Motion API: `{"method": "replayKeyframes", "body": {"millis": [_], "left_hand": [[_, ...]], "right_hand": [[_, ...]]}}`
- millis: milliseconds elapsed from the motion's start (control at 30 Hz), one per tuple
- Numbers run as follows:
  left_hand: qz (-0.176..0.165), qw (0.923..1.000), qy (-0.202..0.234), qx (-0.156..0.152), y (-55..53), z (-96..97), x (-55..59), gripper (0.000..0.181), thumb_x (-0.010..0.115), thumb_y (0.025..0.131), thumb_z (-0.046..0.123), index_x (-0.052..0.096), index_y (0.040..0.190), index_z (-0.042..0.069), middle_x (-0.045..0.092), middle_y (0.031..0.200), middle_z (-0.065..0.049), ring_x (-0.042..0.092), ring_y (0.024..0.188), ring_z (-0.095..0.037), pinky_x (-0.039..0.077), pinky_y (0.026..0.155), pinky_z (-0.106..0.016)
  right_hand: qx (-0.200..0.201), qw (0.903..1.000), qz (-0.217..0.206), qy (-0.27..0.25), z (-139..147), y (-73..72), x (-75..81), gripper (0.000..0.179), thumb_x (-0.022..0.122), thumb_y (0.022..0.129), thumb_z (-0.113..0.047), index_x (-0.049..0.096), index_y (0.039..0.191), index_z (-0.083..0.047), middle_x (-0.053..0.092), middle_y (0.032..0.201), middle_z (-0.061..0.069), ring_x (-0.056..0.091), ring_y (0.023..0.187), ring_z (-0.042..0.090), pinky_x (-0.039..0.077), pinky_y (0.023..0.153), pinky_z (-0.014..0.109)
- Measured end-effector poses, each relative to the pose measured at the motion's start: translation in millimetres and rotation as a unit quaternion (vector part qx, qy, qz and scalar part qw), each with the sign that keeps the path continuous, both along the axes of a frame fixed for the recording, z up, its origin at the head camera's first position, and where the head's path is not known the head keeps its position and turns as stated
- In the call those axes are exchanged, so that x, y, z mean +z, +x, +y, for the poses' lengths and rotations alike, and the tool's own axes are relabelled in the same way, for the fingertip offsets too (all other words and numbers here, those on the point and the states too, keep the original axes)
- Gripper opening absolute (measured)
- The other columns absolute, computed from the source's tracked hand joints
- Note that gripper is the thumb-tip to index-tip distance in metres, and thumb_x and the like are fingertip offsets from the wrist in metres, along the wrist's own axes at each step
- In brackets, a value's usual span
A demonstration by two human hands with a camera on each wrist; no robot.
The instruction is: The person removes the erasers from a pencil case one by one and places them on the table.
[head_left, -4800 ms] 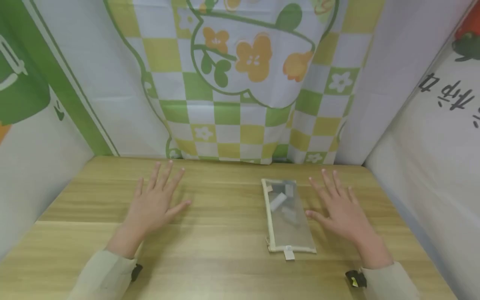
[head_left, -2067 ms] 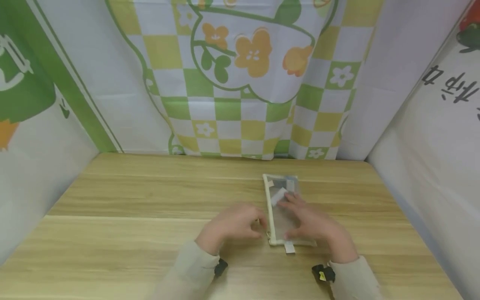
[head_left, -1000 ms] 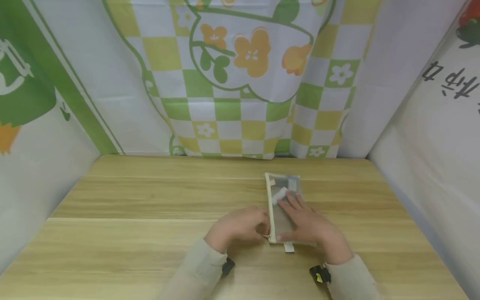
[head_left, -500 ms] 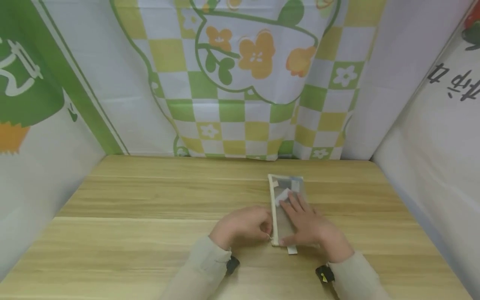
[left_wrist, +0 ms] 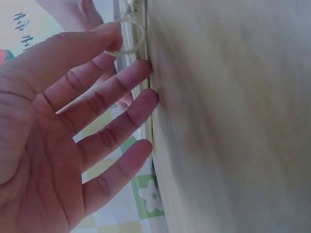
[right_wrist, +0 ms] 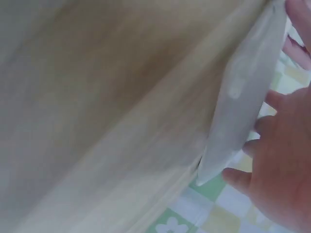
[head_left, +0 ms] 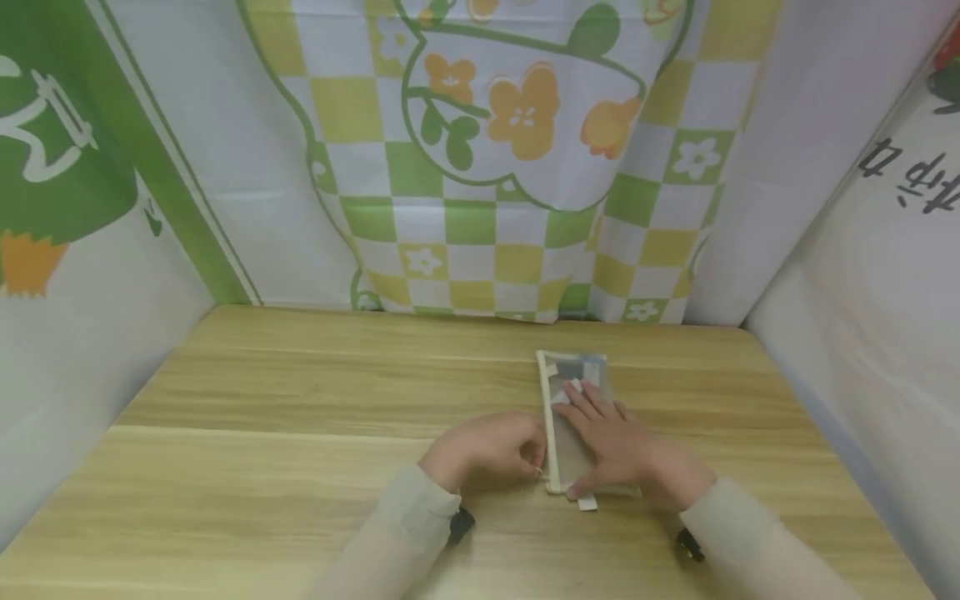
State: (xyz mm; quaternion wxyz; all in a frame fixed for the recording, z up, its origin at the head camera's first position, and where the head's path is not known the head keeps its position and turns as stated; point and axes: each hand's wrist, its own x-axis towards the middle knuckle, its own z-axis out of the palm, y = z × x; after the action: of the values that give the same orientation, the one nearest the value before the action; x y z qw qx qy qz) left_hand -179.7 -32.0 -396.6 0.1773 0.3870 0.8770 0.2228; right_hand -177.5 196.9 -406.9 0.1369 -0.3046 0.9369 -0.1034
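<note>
A see-through zip pouch (head_left: pixel 567 446) with a cream zipped edge lies on the wooden table, right of centre in the head view. Small pale pieces show inside it, and a white tag (head_left: pixel 588 503) sticks out at its near end. My right hand (head_left: pixel 617 446) rests on the pouch with fingers spread, covering part of its contents. At the zip's near corner my left hand (head_left: pixel 487 448) pinches the ring-shaped zipper pull (left_wrist: pixel 142 38) between thumb and index finger; its other fingers reach toward the pouch's edge in the left wrist view.
The wooden table (head_left: pixel 285 483) extends to both sides. A checked, flowered curtain (head_left: pixel 468 225) hangs along its back edge. White printed cloth (head_left: pixel 877 317) stands at the right, and another printed cloth (head_left: pixel 97 317) at the left.
From lying apart on the table, both hands have come to the pouch. The right hand has settled on it, and the left has taken hold of the zipper pull. Lately they have barely moved.
</note>
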Motion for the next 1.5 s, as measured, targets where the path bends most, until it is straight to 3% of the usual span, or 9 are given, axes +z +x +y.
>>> {"method": "replayKeyframes", "body": {"millis": [200, 767, 1033, 1333, 1500], "left_hand": [[0.001, 1.0000, -0.006, -0.004, -5.6, 2.2, 1.2, 0.010, 0.075, 0.082, 0.010, 0.069, 0.077, 0.015, 0.062, 0.082, 0.010, 0.055, 0.076, -0.004, 0.047, 0.071, -0.019], [0.039, 0.9945, -0.067, -0.070, -28.8, 17.4, 1.9, 0.008, 0.078, 0.082, 0.017, 0.071, 0.081, 0.014, 0.062, 0.086, 0.008, 0.056, 0.079, -0.005, 0.049, 0.078, -0.019], [0.030, 0.9923, -0.071, -0.098, -37.9, 18.8, -1.3, 0.006, 0.077, 0.080, 0.011, 0.073, 0.077, 0.015, 0.065, 0.078, 0.008, 0.055, 0.074, -0.003, 0.046, 0.070, -0.015], [0.041, 0.9909, -0.064, -0.111, -45.3, 20.4, -3.5, 0.004, 0.076, 0.080, 0.011, 0.074, 0.079, 0.015, 0.065, 0.079, 0.010, 0.056, 0.076, -0.003, 0.046, 0.072, -0.015], [0.035, 0.9915, -0.050, -0.115, -47.5, 18.3, -5.6, 0.005, 0.077, 0.080, 0.011, 0.073, 0.079, 0.014, 0.065, 0.079, 0.009, 0.055, 0.076, -0.001, 0.046, 0.074, -0.015]], "right_hand": [[0.014, 0.9999, 0.006, 0.003, 2, -3.5, -5.9, 0.107, 0.067, 0.077, -0.072, 0.024, 0.157, -0.015, 0.005, 0.168, 0.011, -0.003, 0.154, 0.040, 0.014, 0.114, 0.075], [0.004, 0.9999, 0.011, 0.000, 4, -3.2, -6.0, 0.112, 0.071, 0.071, -0.074, 0.024, 0.155, -0.018, 0.003, 0.169, 0.009, -0.004, 0.154, 0.041, 0.012, 0.113, 0.076], [0.001, 1.0000, 0.009, -0.002, 2, -2.1, -9.1, 0.111, 0.070, 0.069, -0.076, 0.026, 0.154, -0.021, 0.003, 0.169, 0.008, -0.004, 0.154, 0.040, 0.012, 0.114, 0.075], [-0.005, 0.9998, 0.018, 0.011, 1, -2.0, -6.9, 0.115, 0.076, 0.068, -0.070, 0.023, 0.156, -0.015, 0.003, 0.168, 0.010, -0.003, 0.153, 0.042, 0.003, 0.112, 0.078], [-0.012, 0.9999, -0.001, 0.011, -1, -2.8, -6.8, 0.115, 0.076, 0.068, -0.069, 0.023, 0.156, -0.018, 0.000, 0.169, 0.008, -0.008, 0.154, 0.039, 0.001, 0.114, 0.076]]}}
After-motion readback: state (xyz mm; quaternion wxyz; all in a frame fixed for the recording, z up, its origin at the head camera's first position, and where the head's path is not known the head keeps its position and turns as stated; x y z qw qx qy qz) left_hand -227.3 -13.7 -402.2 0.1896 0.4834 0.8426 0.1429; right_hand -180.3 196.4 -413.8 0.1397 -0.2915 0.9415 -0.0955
